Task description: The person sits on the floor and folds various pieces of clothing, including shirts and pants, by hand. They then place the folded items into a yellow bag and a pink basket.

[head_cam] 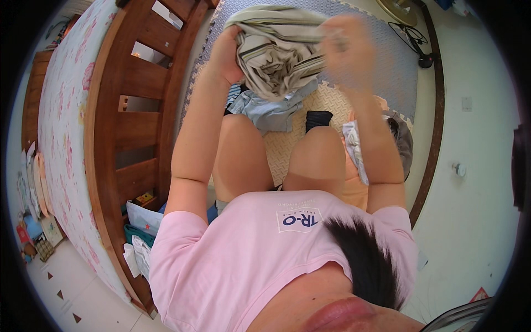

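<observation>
A striped beige garment [278, 54] hangs bunched between my two hands, above the foam floor mat. My left hand [228, 56] grips its left edge with the thumb on top. On the opposite side my right hand [346, 50] is blurred by motion, and its fingers appear closed on the cloth. Folded light-blue denim [267, 110] lies on the mat below the garment, partly covered by it. A bit of blue striped cloth [233, 93] shows beside the denim. Near my right knee sits a small folded black cloth [318, 119].
Interlocking foam mats [394, 79] cover the floor. A pile of clothes [352, 141] lies to my right, partly behind my forearm. A wooden bed frame [137, 83] stands on the left, with bags [143, 216] beside it. A fan base [398, 12] and black cable [415, 39] are near the right wall.
</observation>
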Action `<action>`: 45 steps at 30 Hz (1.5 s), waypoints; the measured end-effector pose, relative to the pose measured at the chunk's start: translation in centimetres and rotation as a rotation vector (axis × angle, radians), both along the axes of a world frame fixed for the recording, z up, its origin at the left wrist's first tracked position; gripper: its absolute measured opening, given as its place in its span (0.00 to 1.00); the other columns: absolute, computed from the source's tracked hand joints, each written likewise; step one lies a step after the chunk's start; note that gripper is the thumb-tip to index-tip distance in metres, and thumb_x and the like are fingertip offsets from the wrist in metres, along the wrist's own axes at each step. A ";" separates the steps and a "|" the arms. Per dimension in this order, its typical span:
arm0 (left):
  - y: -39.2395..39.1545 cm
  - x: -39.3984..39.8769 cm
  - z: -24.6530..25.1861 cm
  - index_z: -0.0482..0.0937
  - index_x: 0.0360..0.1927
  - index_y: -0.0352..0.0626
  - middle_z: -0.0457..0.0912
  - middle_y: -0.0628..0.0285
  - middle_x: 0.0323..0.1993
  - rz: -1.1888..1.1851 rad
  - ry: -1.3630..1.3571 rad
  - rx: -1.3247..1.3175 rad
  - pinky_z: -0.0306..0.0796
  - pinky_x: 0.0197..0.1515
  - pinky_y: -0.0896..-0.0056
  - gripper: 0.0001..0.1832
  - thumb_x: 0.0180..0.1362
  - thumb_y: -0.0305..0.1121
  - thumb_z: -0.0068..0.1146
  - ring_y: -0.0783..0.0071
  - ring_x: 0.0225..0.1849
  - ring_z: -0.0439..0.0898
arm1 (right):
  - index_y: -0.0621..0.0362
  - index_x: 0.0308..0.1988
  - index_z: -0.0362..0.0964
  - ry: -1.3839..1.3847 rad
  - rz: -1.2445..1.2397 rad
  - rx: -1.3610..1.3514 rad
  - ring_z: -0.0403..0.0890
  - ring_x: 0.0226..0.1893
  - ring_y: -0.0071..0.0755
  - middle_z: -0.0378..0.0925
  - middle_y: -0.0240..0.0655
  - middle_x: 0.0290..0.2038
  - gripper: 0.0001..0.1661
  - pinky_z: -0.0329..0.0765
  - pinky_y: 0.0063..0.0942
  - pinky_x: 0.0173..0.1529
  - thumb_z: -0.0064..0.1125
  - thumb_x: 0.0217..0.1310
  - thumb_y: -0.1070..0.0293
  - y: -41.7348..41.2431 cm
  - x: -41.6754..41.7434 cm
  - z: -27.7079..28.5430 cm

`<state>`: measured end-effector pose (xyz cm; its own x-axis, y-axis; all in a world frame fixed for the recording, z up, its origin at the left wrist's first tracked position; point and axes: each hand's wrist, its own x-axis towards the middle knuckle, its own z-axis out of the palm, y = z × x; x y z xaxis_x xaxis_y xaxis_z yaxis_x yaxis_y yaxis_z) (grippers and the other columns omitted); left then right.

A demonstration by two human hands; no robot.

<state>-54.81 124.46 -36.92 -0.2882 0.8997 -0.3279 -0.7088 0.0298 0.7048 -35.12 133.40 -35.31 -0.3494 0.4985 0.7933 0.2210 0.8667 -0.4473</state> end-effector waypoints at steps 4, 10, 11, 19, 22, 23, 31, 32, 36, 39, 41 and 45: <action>0.7 3.4 1.5 0.73 0.46 0.37 0.79 0.54 0.42 -0.285 -0.071 0.075 0.77 0.43 0.64 0.18 0.61 0.41 0.45 0.64 0.42 0.81 | 0.58 0.43 0.71 -0.706 0.465 -0.854 0.74 0.46 0.42 0.73 0.41 0.48 0.16 0.72 0.34 0.49 0.53 0.52 0.69 -4.1 -2.7 -5.7; -1.5 11.7 1.7 0.71 0.50 0.38 0.78 0.54 0.42 -0.762 -0.464 0.261 0.75 0.46 0.63 0.21 0.59 0.43 0.50 0.63 0.44 0.79 | 0.58 0.52 0.66 -0.142 0.566 -1.012 0.72 0.51 0.37 0.70 0.39 0.53 0.21 0.71 0.31 0.53 0.49 0.59 0.64 -3.8 -3.5 -11.1; -1.6 11.8 1.0 0.70 0.52 0.38 0.78 0.53 0.44 -0.777 -0.568 0.317 0.75 0.48 0.62 0.23 0.58 0.43 0.51 0.62 0.45 0.79 | 0.58 0.53 0.65 -0.029 0.589 -1.076 0.72 0.52 0.36 0.69 0.39 0.54 0.22 0.71 0.31 0.54 0.49 0.60 0.63 -3.5 -3.8 -11.8; -2.7 1.5 -3.1 0.65 0.56 0.31 0.75 0.48 0.50 -0.296 -0.442 0.384 0.72 0.54 0.58 0.27 0.52 0.28 0.54 0.56 0.50 0.77 | 0.60 0.57 0.63 0.509 1.379 -2.173 0.75 0.50 0.32 0.71 0.38 0.52 0.25 0.74 0.28 0.53 0.54 0.61 0.67 2.6 -0.5 -15.5; -5.4 -3.3 -4.6 0.65 0.56 0.28 0.74 0.44 0.51 -0.177 -0.192 0.316 0.72 0.54 0.57 0.27 0.49 0.23 0.52 0.54 0.50 0.77 | 0.64 0.55 0.64 0.186 1.152 -1.671 0.76 0.48 0.32 0.73 0.38 0.50 0.25 0.75 0.27 0.50 0.56 0.58 0.71 1.4 1.9 -9.5; -5.7 -4.2 -4.7 0.67 0.55 0.27 0.75 0.43 0.50 -0.102 -0.116 0.248 0.71 0.56 0.56 0.27 0.48 0.23 0.52 0.52 0.50 0.77 | 0.64 0.57 0.61 0.264 1.317 -1.488 0.76 0.49 0.35 0.71 0.41 0.53 0.26 0.75 0.32 0.51 0.52 0.60 0.69 2.7 3.5 -10.3; -7.6 -9.9 -12.0 0.74 0.43 0.36 0.79 0.58 0.40 0.109 -0.010 -0.331 0.74 0.47 0.70 0.15 0.53 0.31 0.58 0.68 0.43 0.78 | 0.57 0.63 0.55 1.007 1.409 -1.234 0.63 0.61 0.45 0.61 0.41 0.62 0.29 0.59 0.49 0.64 0.36 0.69 0.53 3.3 6.7 -5.1; -8.2 -9.9 -12.8 0.75 0.44 0.38 0.79 0.60 0.41 0.015 0.251 -0.454 0.73 0.47 0.70 0.16 0.53 0.32 0.59 0.69 0.42 0.78 | 0.56 0.63 0.54 1.058 1.426 -1.274 0.63 0.62 0.46 0.61 0.40 0.62 0.29 0.58 0.49 0.65 0.34 0.69 0.52 3.0 5.9 -5.3; -4.5 -2.1 -9.9 0.73 0.51 0.43 0.77 0.62 0.44 0.096 1.188 -0.230 0.70 0.50 0.68 0.23 0.53 0.39 0.62 0.70 0.49 0.75 | 0.62 0.58 0.60 0.809 1.292 -1.258 0.70 0.56 0.40 0.68 0.41 0.56 0.25 0.66 0.41 0.60 0.39 0.69 0.58 1.8 3.5 -4.4; -1.9 3.1 -4.0 0.71 0.54 0.39 0.75 0.59 0.50 -0.056 0.722 0.382 0.68 0.52 0.67 0.29 0.50 0.41 0.66 0.70 0.52 0.72 | 0.63 0.52 0.68 0.534 1.143 -1.348 0.76 0.44 0.26 0.76 0.35 0.45 0.19 0.74 0.26 0.49 0.46 0.68 0.62 0.0 2.0 -2.9; -0.9 4.6 -1.9 0.72 0.53 0.41 0.76 0.60 0.48 -0.187 0.450 0.601 0.70 0.49 0.69 0.29 0.49 0.39 0.67 0.74 0.49 0.74 | 0.62 0.48 0.71 0.280 1.028 -1.284 0.75 0.37 0.18 0.76 0.29 0.38 0.16 0.73 0.19 0.41 0.49 0.67 0.63 -1.0 1.3 -1.3; -0.6 3.6 0.7 0.76 0.48 0.40 0.80 0.66 0.37 -0.438 0.739 0.269 0.73 0.41 0.76 0.22 0.50 0.36 0.67 0.80 0.38 0.77 | 0.60 0.41 0.76 -0.049 0.784 -0.901 0.69 0.28 0.10 0.74 0.21 0.28 0.13 0.66 0.12 0.31 0.54 0.64 0.63 0.0 1.8 0.5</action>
<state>-51.17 123.85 -36.24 0.0450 0.9981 0.0429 -0.0356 -0.0413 0.9985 -33.32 133.45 -34.84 -0.8269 0.5060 0.2454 -0.1947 0.1518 -0.9691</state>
